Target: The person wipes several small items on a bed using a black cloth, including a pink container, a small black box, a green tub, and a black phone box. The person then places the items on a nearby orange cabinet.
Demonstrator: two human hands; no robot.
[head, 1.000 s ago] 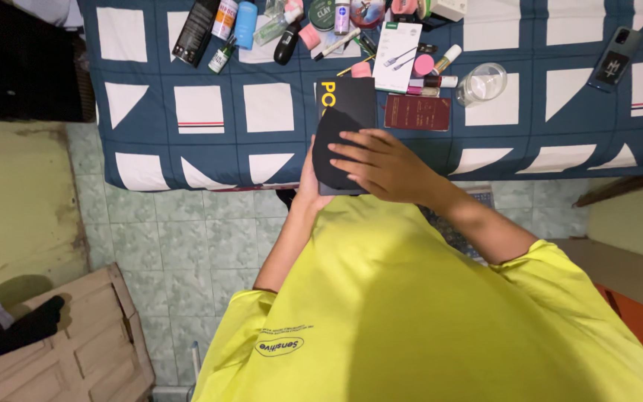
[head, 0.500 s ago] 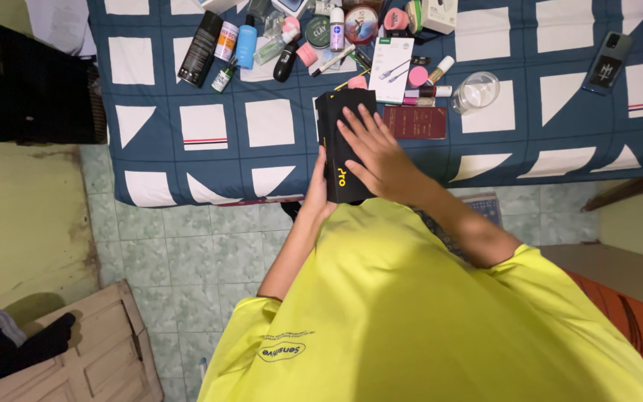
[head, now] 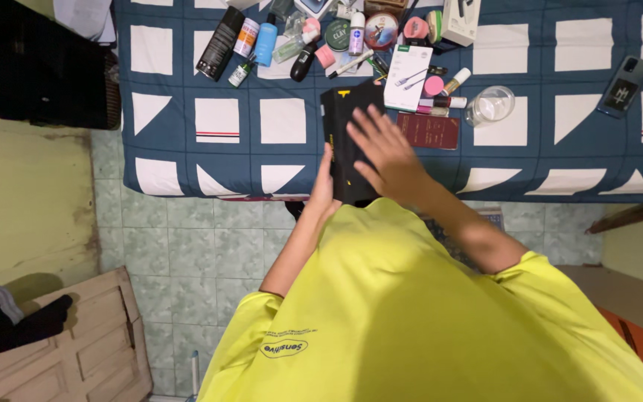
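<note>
The right hand (head: 386, 152) lies flat with fingers spread on a black box (head: 345, 145). The left hand (head: 322, 190) grips the box's edge at 7 o'clock. The box sits over the blue bed cover (head: 187, 82), with a dark red booklet (head: 429, 130) at 3 o'clock

Toiletry bottles (head: 277, 41) and a clear cup (head: 490, 106) crowd the bed's (head: 560, 149) far side; nearer quilt lies open

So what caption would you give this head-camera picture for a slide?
A person's left hand and right hand hold a black box above a blue-and-white quilt strewn with toiletries.
</note>
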